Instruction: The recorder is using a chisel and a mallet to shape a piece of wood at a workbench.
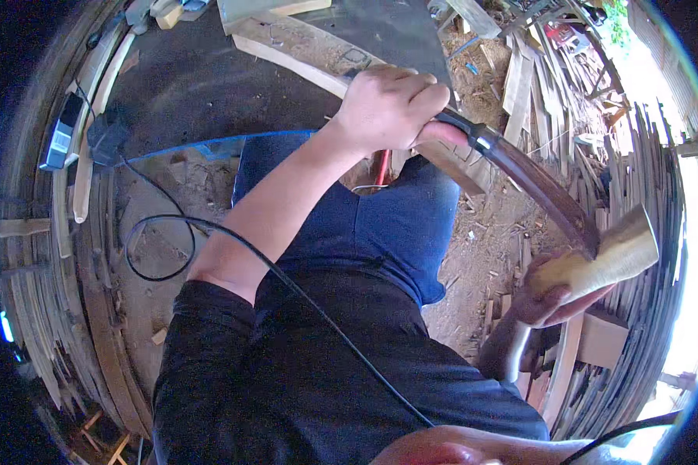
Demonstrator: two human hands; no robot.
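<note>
My left hand (392, 108) is closed on the black handle of a long knife (540, 183), raised over a wooden beam (295, 59). Its dark brown blade slants down to the right and meets a pale, tapered piece of wood (614, 246). My right hand (549, 294) grips that piece from below at the lower right, fingers wrapped round it. Under my left hand, between my legs, part of a red rod (382, 167) shows; the rest of it is hidden.
A dark sheet (178, 101) lies ahead. A small grey-blue device (59, 138) with black cable sits at left. Stacked wood strips (31, 325) line the left; more strips (628, 170) and a scrap pile (520, 77) are at right. A cable (302, 298) crosses my body.
</note>
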